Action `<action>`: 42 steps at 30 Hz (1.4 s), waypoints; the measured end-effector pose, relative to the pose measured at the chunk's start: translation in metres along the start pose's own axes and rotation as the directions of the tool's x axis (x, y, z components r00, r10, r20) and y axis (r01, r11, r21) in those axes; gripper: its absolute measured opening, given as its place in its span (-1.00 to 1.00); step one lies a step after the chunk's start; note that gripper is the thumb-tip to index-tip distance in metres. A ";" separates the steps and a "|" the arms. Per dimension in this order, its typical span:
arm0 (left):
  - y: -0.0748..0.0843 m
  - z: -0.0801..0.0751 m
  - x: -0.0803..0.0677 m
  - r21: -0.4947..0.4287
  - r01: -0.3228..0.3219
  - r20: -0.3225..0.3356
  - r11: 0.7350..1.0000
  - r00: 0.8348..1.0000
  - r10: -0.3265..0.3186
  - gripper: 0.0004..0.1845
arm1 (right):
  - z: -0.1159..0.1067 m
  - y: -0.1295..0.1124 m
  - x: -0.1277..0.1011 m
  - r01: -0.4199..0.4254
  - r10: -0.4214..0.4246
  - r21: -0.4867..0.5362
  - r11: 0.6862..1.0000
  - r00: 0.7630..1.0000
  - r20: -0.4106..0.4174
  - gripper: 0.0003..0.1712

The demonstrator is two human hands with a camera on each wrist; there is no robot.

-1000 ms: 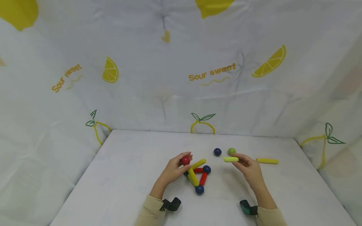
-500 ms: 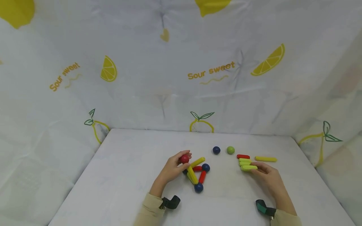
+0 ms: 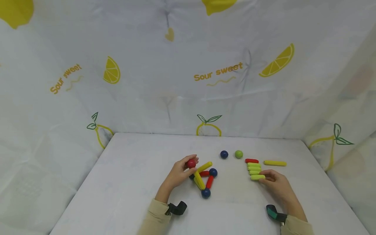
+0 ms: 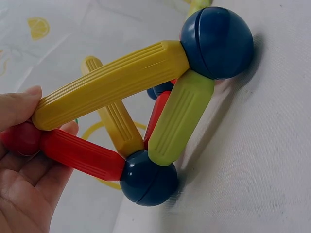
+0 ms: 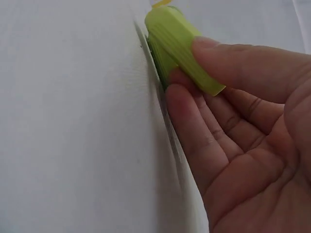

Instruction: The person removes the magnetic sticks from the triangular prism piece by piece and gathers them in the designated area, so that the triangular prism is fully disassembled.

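Observation:
A small frame of ribbed sticks and balls (image 3: 204,178) stands mid-table. My left hand (image 3: 179,173) grips its top red ball (image 3: 192,163); the left wrist view shows the red ball (image 4: 19,138) at my fingertips, with yellow, red and green sticks joined to dark blue balls (image 4: 217,42). My right hand (image 3: 271,182) pinches a light-green stick (image 3: 258,177) at the near end of a row of green sticks (image 3: 254,168) topped by a red stick (image 3: 251,161). In the right wrist view my thumb and fingers hold that green stick (image 5: 182,46).
A loose dark blue ball (image 3: 224,154) and a green ball (image 3: 239,154) lie behind the frame. A yellow stick (image 3: 274,163) lies right of the row. The white table (image 3: 132,182) is walled by lemon-print cloth (image 3: 176,81) on three sides.
My right hand has carried the light-green stick from beside the green ball to the right and down to the near end of the stick row. The left hand keeps holding the red ball.

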State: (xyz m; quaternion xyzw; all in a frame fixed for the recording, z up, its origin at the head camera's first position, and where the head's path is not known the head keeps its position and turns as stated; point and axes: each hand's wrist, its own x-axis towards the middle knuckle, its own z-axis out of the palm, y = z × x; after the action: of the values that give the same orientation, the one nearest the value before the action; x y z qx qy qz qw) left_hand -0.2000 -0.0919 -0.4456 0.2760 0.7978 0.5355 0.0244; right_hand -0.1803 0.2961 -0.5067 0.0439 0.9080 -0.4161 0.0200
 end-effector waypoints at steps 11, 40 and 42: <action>0.000 0.001 0.000 -0.007 0.014 -0.001 1.000 1.000 -0.014 -0.51 | 0.002 0.001 -0.003 -0.012 0.007 -0.102 0.995 0.999 -0.047 -0.41; 0.005 0.001 -0.001 -0.008 0.037 -0.004 0.999 0.999 -0.037 -0.51 | 0.005 -0.017 -0.006 0.123 -0.113 0.059 0.991 0.982 -0.150 -0.36; 0.005 0.001 -0.001 -0.013 0.032 -0.003 0.999 0.999 -0.032 -0.51 | 0.009 -0.026 -0.006 0.179 -0.166 0.110 0.978 0.978 -0.125 -0.41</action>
State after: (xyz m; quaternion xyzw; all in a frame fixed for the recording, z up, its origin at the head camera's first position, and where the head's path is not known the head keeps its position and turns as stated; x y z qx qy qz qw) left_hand -0.1970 -0.0900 -0.4421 0.2623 0.7986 0.5407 0.0336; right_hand -0.1766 0.2719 -0.4925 -0.0101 0.8812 -0.4673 -0.0712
